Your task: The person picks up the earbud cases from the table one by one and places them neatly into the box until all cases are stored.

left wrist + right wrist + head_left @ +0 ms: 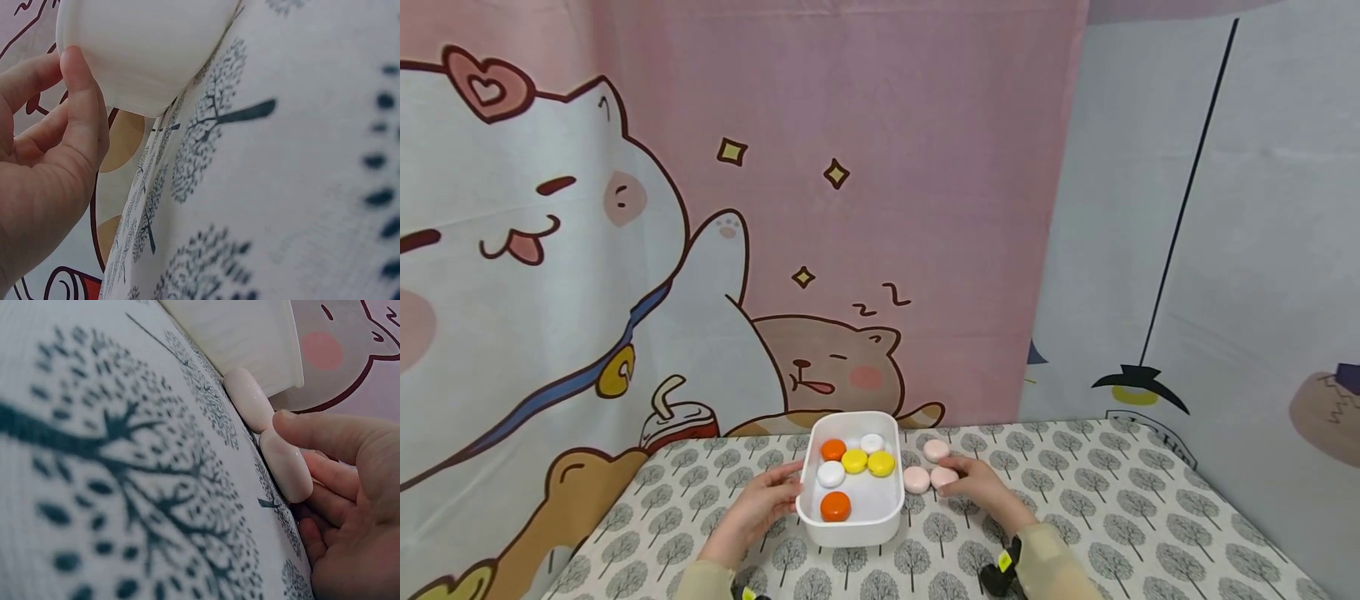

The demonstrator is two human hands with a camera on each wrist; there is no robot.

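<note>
1. We see a white box on the tree-patterned surface, in front of the printed backdrop.
2. At the box's left side, the person's left grip holds its wall, with the thumb and a fingertip meeting near the rim.
3. Inside the box we count six rounded pieces: two orange pieces, one far left and one near the front; two yellow pieces side by side; and two white pieces, one at the left, one toward the back right.
4. Just right of the box, three pale pink pieces lie in a small cluster on the surface: a back piece, a front-left piece nearest the box, and a front-right piece.
5. The right grip pinches the front-right piece, and from the right wrist we see the thumb on one face and fingers behind.
</note>
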